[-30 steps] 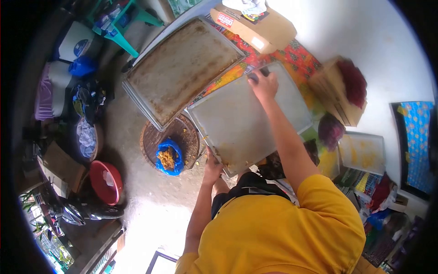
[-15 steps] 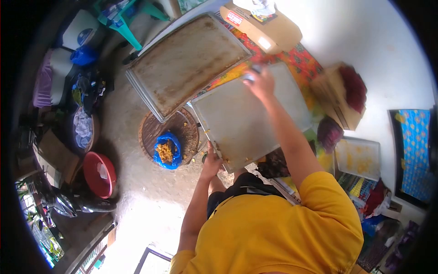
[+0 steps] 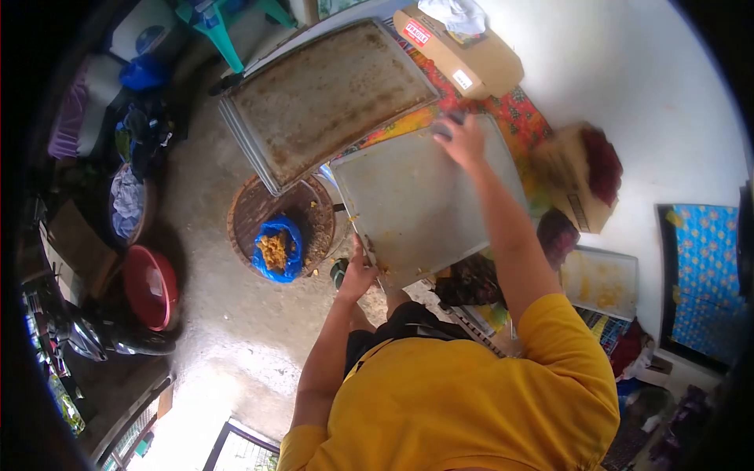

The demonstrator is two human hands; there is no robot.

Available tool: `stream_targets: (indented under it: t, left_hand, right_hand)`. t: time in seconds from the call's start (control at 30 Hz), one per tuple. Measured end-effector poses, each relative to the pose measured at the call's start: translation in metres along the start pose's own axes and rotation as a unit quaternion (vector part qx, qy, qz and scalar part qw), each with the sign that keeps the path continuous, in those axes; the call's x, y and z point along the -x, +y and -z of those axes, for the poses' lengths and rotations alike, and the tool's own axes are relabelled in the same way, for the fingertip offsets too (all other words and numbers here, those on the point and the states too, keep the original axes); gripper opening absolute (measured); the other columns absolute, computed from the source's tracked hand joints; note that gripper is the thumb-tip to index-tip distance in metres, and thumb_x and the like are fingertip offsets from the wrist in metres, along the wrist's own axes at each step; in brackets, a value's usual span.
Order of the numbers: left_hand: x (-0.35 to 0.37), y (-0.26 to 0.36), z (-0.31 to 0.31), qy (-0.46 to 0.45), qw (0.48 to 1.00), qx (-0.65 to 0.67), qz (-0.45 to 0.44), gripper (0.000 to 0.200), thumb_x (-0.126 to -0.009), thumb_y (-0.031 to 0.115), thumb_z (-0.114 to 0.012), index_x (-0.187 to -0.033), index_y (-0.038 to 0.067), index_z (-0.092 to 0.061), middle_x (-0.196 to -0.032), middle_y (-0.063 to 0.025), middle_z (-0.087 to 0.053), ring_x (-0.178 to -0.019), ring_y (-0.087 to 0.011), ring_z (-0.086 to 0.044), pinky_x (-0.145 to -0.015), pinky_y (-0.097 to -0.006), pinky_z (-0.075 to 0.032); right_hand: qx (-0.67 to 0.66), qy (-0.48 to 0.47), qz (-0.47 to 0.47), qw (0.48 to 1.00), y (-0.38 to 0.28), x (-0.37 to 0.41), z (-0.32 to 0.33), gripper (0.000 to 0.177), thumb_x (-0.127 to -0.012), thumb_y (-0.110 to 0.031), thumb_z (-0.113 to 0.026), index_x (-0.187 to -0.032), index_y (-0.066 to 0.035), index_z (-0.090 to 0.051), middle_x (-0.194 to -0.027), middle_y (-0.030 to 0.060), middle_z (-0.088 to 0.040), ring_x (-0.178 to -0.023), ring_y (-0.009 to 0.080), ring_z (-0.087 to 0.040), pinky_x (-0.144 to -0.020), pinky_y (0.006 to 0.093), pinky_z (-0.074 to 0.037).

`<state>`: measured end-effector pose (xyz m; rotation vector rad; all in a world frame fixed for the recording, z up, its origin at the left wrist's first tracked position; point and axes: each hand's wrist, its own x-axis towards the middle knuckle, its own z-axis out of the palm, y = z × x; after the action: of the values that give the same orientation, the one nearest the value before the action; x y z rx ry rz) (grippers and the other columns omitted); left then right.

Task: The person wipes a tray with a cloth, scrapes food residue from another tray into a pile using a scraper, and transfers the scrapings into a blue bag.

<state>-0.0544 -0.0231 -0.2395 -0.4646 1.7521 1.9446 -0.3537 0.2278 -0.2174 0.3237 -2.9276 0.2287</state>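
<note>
A large grey metal tray (image 3: 424,208) lies in front of me with bits of yellow food along its near left edge. My left hand (image 3: 360,276) grips that edge near the lower left corner. Over the tray's far edge, my right hand (image 3: 463,140) is closed round a small dark object (image 3: 449,124), blurred and too small to name. Left of it, a stack of brown-stained trays (image 3: 338,94) overlaps the table. A blue plastic bag (image 3: 292,250) with orange-yellow crumbly food (image 3: 272,251) sits on a round wooden stool (image 3: 245,212).
A cardboard box (image 3: 491,63) stands at the back, another (image 3: 569,177) at the right beside dark red cloth. A smaller tray (image 3: 601,281) with yellow residue lies lower right. A red basin (image 3: 149,289) and a green plastic chair (image 3: 228,43) are at the left.
My right hand has moved slightly toward the tray's far right with the dark object in it. My left hand still grips the near left edge. The view has shifted a little.
</note>
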Motion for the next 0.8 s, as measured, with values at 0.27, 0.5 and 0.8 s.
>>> stream_targets:
  t: [0.27, 0.5, 0.8]
  left_hand:
    - [-0.004, -0.011, 0.003, -0.010, 1.000, -0.005, 0.008, 0.103, -0.073, -0.007, -0.050, -0.148, 0.021, 0.015, -0.098, -0.0202, -0.059, -0.061, -0.0198, -0.063, -0.050, -0.0297, -0.055]
    - [0.001, 0.000, 0.003, -0.025, 0.999, 0.031, -0.007, 0.103, -0.073, -0.006, -0.050, -0.148, 0.021, 0.016, -0.091, -0.0184, -0.058, -0.057, -0.0199, -0.061, -0.049, -0.0291, -0.054]
    - [0.000, 0.001, 0.004, -0.025, 1.000, 0.016, 0.003, 0.103, -0.073, -0.005, -0.051, -0.148, 0.021, 0.015, -0.088, -0.0178, -0.058, -0.059, -0.0206, -0.061, -0.049, -0.0305, -0.054]
  right_hand:
    - [-0.008, 0.027, 0.016, 0.999, -0.001, 0.001, -0.005, 0.036, -0.072, -0.045, -0.073, -0.106, -0.036, -0.065, -0.106, 0.0081, -0.048, -0.103, 0.0282, -0.050, -0.084, 0.0402, -0.042]
    - [0.026, -0.017, -0.011, 0.999, -0.025, -0.003, -0.001, 0.033, -0.074, -0.047, -0.072, -0.105, -0.037, -0.065, -0.109, 0.0090, -0.046, -0.106, 0.0282, -0.047, -0.086, 0.0406, -0.039]
    - [0.035, 0.013, 0.053, 0.998, -0.016, -0.005, 0.002, 0.038, -0.072, -0.046, -0.073, -0.107, -0.036, -0.064, -0.101, 0.0088, -0.047, -0.101, 0.0281, -0.049, -0.084, 0.0416, -0.041]
